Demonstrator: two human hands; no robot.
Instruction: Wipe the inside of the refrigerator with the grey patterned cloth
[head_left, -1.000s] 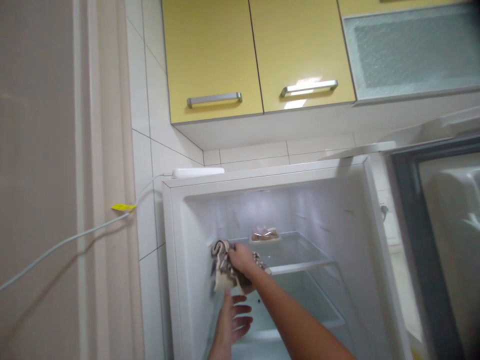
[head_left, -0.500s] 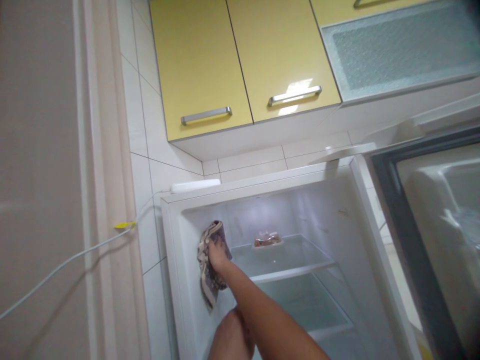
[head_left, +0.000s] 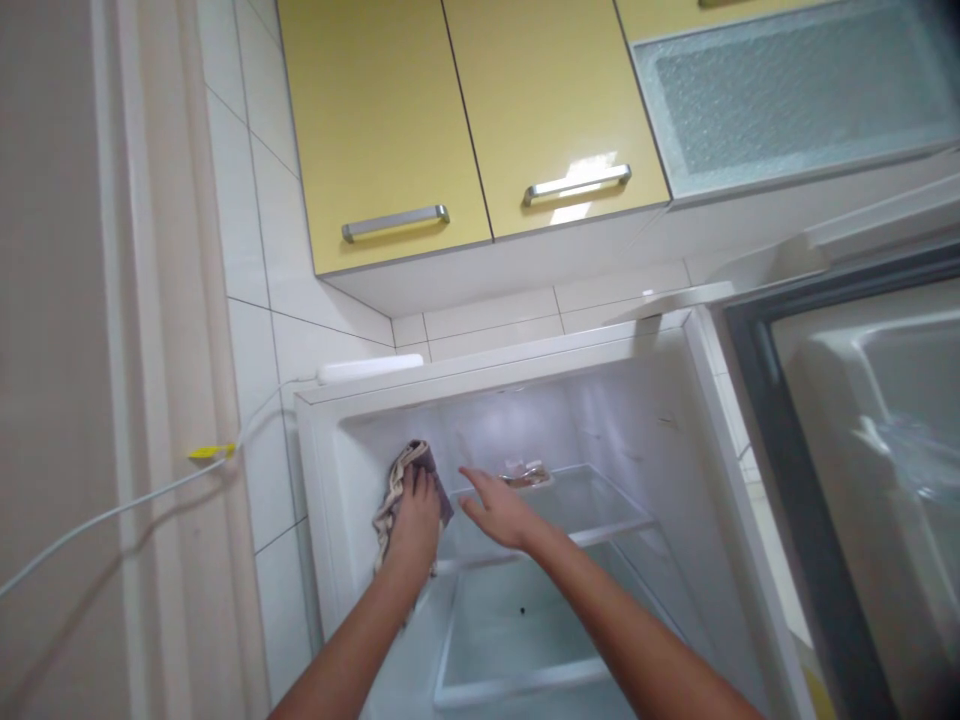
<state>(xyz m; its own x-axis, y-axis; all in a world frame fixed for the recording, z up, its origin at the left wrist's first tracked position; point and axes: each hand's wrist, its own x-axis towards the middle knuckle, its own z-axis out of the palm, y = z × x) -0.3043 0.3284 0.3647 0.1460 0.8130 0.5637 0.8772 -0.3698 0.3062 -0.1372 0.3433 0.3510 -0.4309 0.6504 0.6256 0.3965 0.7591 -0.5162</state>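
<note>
A crumpled, patterned cloth [head_left: 397, 490] is against the inner left wall of an open refrigerator [head_left: 321, 500]. My left hand [head_left: 418, 515] presses on it, fingers bent over the fabric. To the right of the cloth, my right hand [head_left: 495, 508] holds nothing, its thumb and fingers apart. Just behind that hand, a small clear pack [head_left: 534, 474] with reddish-brown contents lies on the upper glass shelf [head_left: 600, 500]; the hand partly covers it.
The refrigerator door [head_left: 795, 480] stands swung open on the right. Yellow cabinets [head_left: 390, 120] hang above. A white cable [head_left: 112, 515] with a yellow tag [head_left: 212, 452] runs across the left side. A lower shelf [head_left: 517, 630] bears a small dark speck.
My right hand has let go of the cloth and moved right, opening. My left hand has come up from below and taken over the cloth. The view has shifted slightly.
</note>
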